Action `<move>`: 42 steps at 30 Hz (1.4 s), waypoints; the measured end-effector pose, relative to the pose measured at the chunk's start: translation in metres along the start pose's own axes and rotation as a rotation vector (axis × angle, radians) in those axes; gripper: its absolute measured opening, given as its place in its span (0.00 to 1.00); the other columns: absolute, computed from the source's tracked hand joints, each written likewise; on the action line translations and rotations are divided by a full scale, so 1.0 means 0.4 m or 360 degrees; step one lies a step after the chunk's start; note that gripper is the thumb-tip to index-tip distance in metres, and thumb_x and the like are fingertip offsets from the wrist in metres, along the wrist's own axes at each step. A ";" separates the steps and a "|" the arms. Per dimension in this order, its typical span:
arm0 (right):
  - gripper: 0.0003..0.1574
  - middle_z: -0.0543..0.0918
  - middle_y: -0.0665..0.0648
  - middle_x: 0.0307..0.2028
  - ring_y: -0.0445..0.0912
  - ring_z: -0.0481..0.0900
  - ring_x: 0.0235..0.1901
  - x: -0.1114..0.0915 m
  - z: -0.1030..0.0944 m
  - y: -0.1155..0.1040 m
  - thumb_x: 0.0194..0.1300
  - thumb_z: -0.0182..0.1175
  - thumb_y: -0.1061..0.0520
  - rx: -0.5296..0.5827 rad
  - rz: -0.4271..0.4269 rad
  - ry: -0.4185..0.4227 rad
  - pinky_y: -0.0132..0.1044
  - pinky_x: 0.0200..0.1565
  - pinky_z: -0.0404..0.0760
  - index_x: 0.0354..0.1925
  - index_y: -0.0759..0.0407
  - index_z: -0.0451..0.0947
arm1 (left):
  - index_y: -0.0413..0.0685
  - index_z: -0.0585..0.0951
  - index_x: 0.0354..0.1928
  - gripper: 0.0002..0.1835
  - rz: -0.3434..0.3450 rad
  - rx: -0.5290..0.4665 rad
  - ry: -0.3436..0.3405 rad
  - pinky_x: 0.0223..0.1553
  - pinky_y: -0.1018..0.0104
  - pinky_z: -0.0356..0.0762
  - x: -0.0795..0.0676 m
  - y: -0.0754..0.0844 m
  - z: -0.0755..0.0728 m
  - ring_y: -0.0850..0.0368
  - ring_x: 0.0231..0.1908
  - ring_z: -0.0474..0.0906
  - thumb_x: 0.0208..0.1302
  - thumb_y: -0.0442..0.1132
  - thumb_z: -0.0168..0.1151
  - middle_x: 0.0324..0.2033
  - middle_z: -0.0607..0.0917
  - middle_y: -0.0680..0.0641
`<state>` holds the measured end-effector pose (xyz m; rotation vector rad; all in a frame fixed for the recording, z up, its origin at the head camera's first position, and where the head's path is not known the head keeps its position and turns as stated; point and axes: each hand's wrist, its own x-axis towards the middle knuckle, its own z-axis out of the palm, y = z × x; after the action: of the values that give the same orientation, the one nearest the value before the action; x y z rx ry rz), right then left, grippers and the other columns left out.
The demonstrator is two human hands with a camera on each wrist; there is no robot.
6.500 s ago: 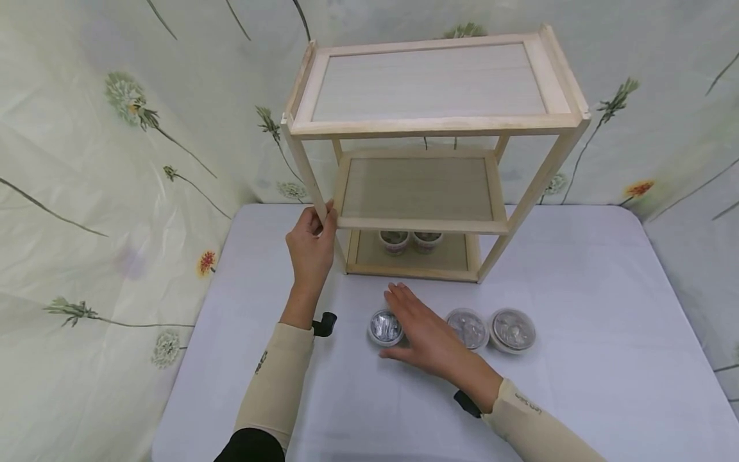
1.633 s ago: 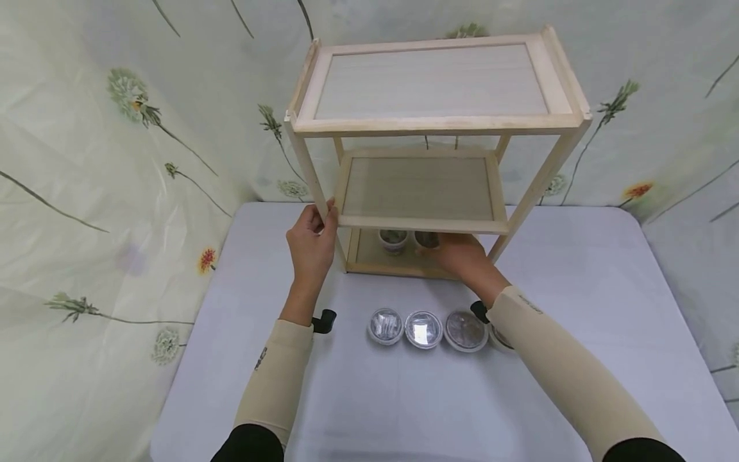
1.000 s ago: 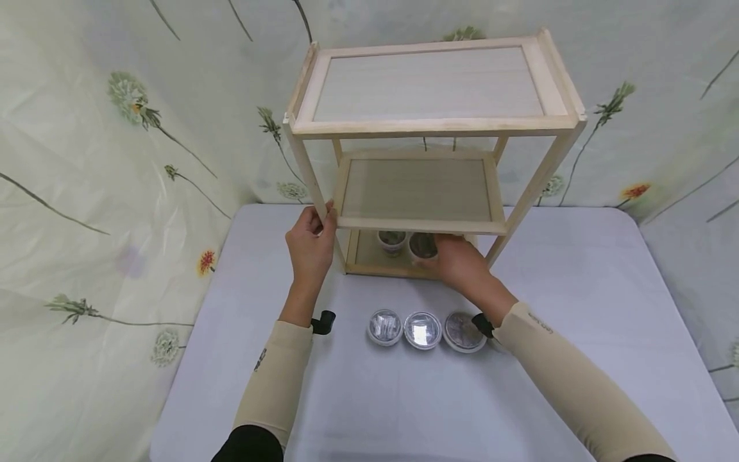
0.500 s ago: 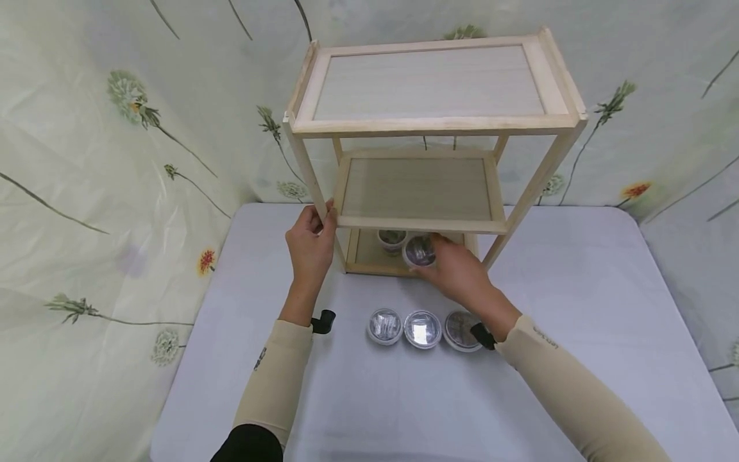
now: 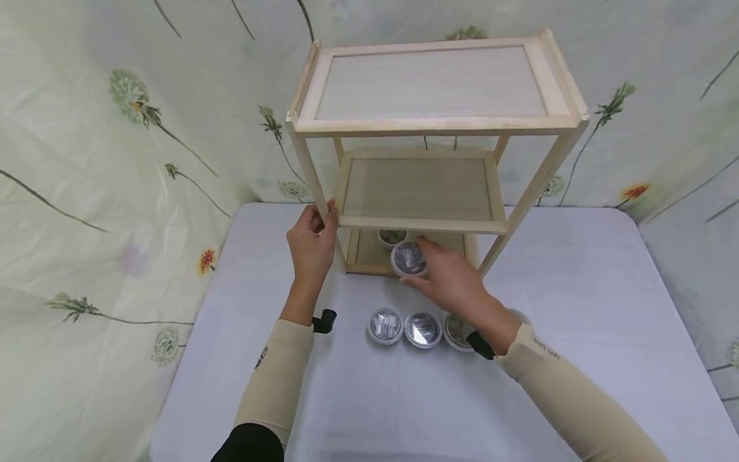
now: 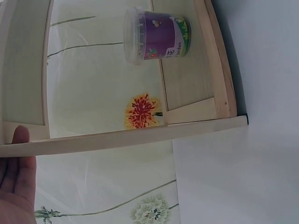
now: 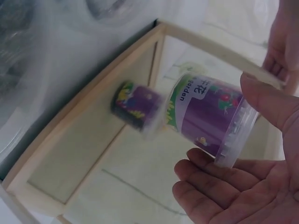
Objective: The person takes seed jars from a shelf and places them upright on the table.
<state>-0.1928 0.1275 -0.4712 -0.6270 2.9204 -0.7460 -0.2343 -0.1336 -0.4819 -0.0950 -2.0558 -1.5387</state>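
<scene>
My right hand [image 5: 453, 280] grips a small plastic tub [image 5: 408, 258] with a clear lid, held up at the front of the wooden shelf's bottom level. In the right wrist view the tub's purple printed label [image 7: 210, 109] shows, with thumb and fingers about its lid end. A similar tub [image 6: 161, 35] stands on the bottom board, partly under the middle board in the head view. With my left hand [image 5: 312, 247] I hold the front left post [image 5: 306, 167] of the wooden shelf [image 5: 418, 224], near its middle board.
A row of lidded tubs lies before the shelf: one at left [image 5: 385, 326], a second [image 5: 423, 330] beside it, a third [image 5: 456, 332] partly under my right wrist, and a fourth mostly hidden behind it. White cloth covers the table [image 5: 589, 308]; flowered sheeting hangs behind.
Earlier my right hand was at the tub row. It reached under the middle board, took the right-hand tub from the bottom board and brought it forward and left. My left hand stays on the post.
</scene>
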 end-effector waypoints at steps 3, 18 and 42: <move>0.53 0.81 0.68 0.62 0.63 0.83 0.54 -0.004 0.000 -0.021 0.65 0.74 0.41 -0.0006 -0.0024 -0.0021 0.58 0.51 0.82 0.75 0.65 0.63 | 0.39 0.86 0.49 0.10 0.0009 -0.0002 -0.0006 0.43 0.62 0.85 0.002 0.001 0.001 0.56 0.44 0.90 0.74 0.38 0.66 0.47 0.91 0.48; 0.50 0.83 0.63 0.60 0.57 0.84 0.55 -0.002 0.094 -0.149 0.60 0.78 0.43 0.0045 -0.0168 -0.0105 0.54 0.52 0.83 0.71 0.64 0.70 | 0.41 0.87 0.49 0.10 -0.0008 -0.0001 0.0004 0.43 0.65 0.86 0.001 0.001 0.005 0.56 0.43 0.90 0.75 0.40 0.66 0.47 0.91 0.49; 0.46 0.85 0.62 0.55 0.59 0.84 0.53 0.010 0.226 -0.183 0.60 0.79 0.46 0.0187 -0.0138 -0.0229 0.54 0.49 0.83 0.68 0.63 0.72 | 0.42 0.87 0.50 0.10 -0.0014 0.0005 0.0003 0.42 0.64 0.86 0.003 0.000 -0.001 0.57 0.42 0.90 0.75 0.40 0.65 0.47 0.91 0.49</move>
<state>-0.1550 0.0270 -0.5164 -0.7651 2.7122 -0.8369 -0.2351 -0.1341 -0.4814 -0.0836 -2.0594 -1.5403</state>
